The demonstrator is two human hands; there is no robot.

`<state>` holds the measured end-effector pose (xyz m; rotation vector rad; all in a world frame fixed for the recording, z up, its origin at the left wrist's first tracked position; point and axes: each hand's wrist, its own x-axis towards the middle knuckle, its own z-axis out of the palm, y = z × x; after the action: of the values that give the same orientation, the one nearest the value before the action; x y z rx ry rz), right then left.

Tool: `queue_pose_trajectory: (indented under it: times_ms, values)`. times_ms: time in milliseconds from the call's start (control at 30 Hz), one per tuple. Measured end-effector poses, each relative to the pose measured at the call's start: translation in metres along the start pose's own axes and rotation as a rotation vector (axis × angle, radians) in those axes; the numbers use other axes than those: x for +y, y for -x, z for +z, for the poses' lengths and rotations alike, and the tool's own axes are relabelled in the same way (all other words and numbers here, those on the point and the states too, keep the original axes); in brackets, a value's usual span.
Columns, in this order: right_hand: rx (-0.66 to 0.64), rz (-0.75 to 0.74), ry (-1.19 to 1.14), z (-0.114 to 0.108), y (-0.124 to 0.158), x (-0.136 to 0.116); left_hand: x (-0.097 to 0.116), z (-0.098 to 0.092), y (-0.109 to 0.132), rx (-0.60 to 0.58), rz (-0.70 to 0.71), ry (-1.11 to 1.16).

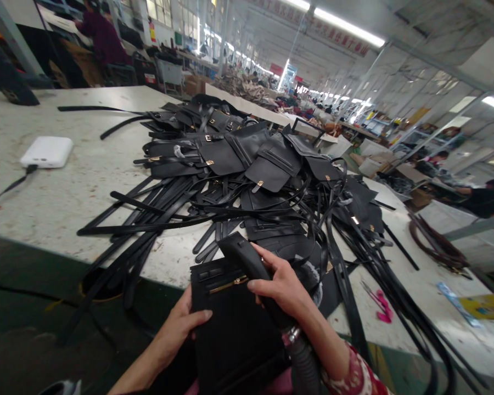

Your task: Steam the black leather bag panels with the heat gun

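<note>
My left hand grips the left edge of a black leather bag, thumb on its front. A gold zipper runs across the upper part of the bag. Wrapped round a curved black hose nozzle is my right hand, held over the bag's upper right. The nozzle's flat head points up and left, and a ribbed hose joins its lower end at a metal clamp. Just beyond my hands lies a heap of black bags with gold clasps and long straps.
Straps hang over the near edge of the white table. On its left sits a white box with a black cable. Pink-handled scissors, a yellow item and a brown strap coil lie right. Other people work farther off.
</note>
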<state>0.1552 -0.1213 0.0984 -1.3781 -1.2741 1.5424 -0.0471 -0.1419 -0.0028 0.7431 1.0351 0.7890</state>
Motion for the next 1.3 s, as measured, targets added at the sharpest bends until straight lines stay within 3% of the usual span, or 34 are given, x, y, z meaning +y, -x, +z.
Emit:
queue_pose_trajectory:
  times_ms: [167,367,433,500,567,667,733,767,833,933,1033,1133,1300]
  values:
    - [-0.034,0.015,0.129,0.006,0.028,0.019,-0.005,-0.003,-0.008,0.026,0.027,0.029]
    - [-0.092,-0.114,0.348,0.038,0.026,0.025,-0.027,-0.015,-0.012,0.173,0.076,-0.181]
    - [-0.106,-0.158,0.351,0.041,0.026,0.02,-0.029,-0.023,-0.01,0.123,0.002,-0.269]
    - [-0.085,-0.135,0.29,0.038,0.031,0.015,-0.021,-0.035,-0.01,0.012,-0.091,-0.36]
    - [0.0,-0.083,0.192,0.026,0.039,0.013,0.0,-0.049,-0.012,-0.014,-0.121,-0.473]
    - [0.179,-0.038,0.045,-0.006,0.055,0.013,0.044,-0.06,-0.022,0.169,0.051,-0.702]
    - [0.302,-0.014,0.008,-0.033,0.065,0.014,0.071,-0.049,-0.033,0.265,0.246,-0.829]
    - [0.357,-0.003,0.01,-0.046,0.069,0.016,0.08,-0.037,-0.04,0.251,0.32,-0.86]
    - [0.42,0.016,0.018,-0.069,0.076,0.018,0.088,-0.004,-0.061,0.108,0.401,-0.836]
    - [0.402,0.049,0.006,-0.086,0.08,0.019,0.078,0.051,-0.102,-0.144,0.403,-0.762]
    - [0.332,0.073,-0.002,-0.089,0.075,0.019,0.062,0.091,-0.14,-0.254,0.343,-0.77]
    - [0.28,0.079,0.001,-0.092,0.061,0.022,0.054,0.107,-0.156,-0.291,0.277,-0.779]
    - [0.207,0.112,-0.003,-0.108,0.021,0.032,0.049,0.106,-0.14,-0.45,0.182,-0.714]
